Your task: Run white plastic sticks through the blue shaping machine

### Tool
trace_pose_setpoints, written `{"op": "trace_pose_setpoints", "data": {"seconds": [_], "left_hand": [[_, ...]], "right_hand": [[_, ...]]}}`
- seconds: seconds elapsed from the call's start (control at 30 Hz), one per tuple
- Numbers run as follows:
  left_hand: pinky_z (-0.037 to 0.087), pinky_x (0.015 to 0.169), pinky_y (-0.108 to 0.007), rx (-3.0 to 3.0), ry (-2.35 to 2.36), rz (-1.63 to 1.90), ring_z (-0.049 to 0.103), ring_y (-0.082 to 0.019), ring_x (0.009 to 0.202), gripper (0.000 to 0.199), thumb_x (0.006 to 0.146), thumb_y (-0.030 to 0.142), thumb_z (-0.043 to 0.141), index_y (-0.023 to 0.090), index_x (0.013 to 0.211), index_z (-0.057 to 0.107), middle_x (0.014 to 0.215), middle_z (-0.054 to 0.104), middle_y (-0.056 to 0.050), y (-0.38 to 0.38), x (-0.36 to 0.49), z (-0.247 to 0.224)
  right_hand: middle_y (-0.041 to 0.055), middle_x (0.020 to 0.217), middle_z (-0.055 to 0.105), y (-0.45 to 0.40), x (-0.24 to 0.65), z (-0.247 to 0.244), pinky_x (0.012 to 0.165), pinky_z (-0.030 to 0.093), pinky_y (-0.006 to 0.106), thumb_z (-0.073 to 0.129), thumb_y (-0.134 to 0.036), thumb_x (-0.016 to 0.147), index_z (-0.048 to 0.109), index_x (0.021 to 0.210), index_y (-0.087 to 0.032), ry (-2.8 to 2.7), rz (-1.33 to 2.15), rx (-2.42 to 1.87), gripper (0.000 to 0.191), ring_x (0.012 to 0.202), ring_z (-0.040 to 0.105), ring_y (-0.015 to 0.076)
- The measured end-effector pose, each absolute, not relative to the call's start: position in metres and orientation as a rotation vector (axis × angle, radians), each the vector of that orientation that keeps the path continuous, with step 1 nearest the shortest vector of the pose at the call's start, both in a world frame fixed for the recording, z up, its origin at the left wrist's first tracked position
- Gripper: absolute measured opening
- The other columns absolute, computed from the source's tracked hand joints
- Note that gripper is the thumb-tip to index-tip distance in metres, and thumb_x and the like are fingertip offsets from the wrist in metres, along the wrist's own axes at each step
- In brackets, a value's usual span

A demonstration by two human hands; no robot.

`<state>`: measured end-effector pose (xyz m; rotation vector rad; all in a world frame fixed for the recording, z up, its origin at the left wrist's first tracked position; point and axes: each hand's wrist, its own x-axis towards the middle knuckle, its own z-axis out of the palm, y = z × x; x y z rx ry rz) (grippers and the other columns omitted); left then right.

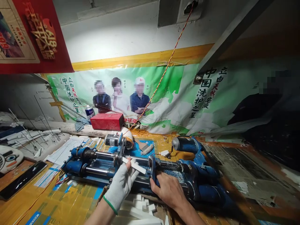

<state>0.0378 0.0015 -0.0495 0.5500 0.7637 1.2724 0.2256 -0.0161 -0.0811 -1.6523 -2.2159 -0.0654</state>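
Note:
My left hand (120,184), in a white knitted glove with a green cuff, pinches a white rectangular strip (138,166) between thumb and fingers. The strip lies slantwise over the middle of a blue bench machine (76,167) with steel rods and motors. My bare right hand (170,189) is curled against the machine's upright metal plate (152,165), thumb on the near side; its other fingertips are partly hidden. The strip's right end is close to this plate, but whether they touch I cannot tell. Several white pieces (138,212) are piled below the machine, between my forearms.
Behind the machine are a brush (146,148), a red box (106,121) and a spray can (89,112). A black phone (23,179) lies at left, near thin upright rods (43,114). A twisted red-yellow cord (170,59) hangs down from a wall socket to the bench.

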Motion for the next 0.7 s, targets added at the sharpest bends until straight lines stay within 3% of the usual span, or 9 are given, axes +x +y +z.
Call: {"op": "trace_pose_setpoints", "data": {"seconds": [0.2,0.37,0.47,0.57,0.7], "left_hand": [[0.051,0.092,-0.027,0.125,0.716,1.344,0.058,-0.014,0.107,0.028,0.085,0.008,0.047,0.016,0.111,0.054,0.11,0.063,-0.007,0.004,0.045,-0.031],[0.051,0.09,-0.025,0.068,0.746,1.399,0.06,-0.013,0.103,0.032,0.084,0.006,0.048,0.016,0.115,0.052,0.107,0.064,-0.008,0.009,0.052,-0.03],[0.05,0.09,-0.024,0.215,0.738,1.325,0.061,-0.013,0.102,0.033,0.084,0.012,0.051,0.02,0.117,0.052,0.106,0.064,-0.006,0.005,0.051,-0.037],[0.051,0.088,-0.031,0.385,0.751,1.153,0.063,-0.018,0.096,0.038,0.077,0.021,0.062,0.018,0.114,0.054,0.103,0.065,-0.009,-0.008,0.027,-0.044],[0.05,0.082,-0.038,0.99,1.276,1.192,0.063,-0.024,0.087,0.043,0.066,0.042,0.069,0.015,0.098,0.059,0.092,0.065,-0.009,-0.015,-0.064,-0.052]], "right_hand": [[0.0016,0.08,0.063,-0.017,0.223,-0.08,0.066,0.031,0.028,0.043,-0.035,0.086,0.058,0.088,-0.02,-2.202,-0.05,-1.653,0.021,0.075,0.058,0.017],[0.0022,0.081,0.063,-0.017,0.206,-0.078,0.066,0.031,0.027,0.042,-0.034,0.086,0.058,0.088,-0.02,-2.181,-0.057,-1.667,0.021,0.075,0.057,0.0166],[0.0022,0.08,0.062,-0.016,0.194,-0.081,0.067,0.03,0.028,0.043,-0.034,0.085,0.059,0.086,-0.021,-2.143,-0.091,-1.702,0.021,0.075,0.056,0.0173],[0.0022,0.079,0.061,-0.015,0.189,-0.085,0.068,0.029,0.029,0.045,-0.035,0.085,0.059,0.085,-0.021,-2.119,-0.123,-1.702,0.02,0.074,0.055,0.0174],[0.0021,0.076,0.061,-0.014,0.189,-0.09,0.068,0.028,0.029,0.044,-0.033,0.085,0.059,0.084,-0.02,-2.098,-0.167,-1.654,0.02,0.072,0.054,0.0164]]}}
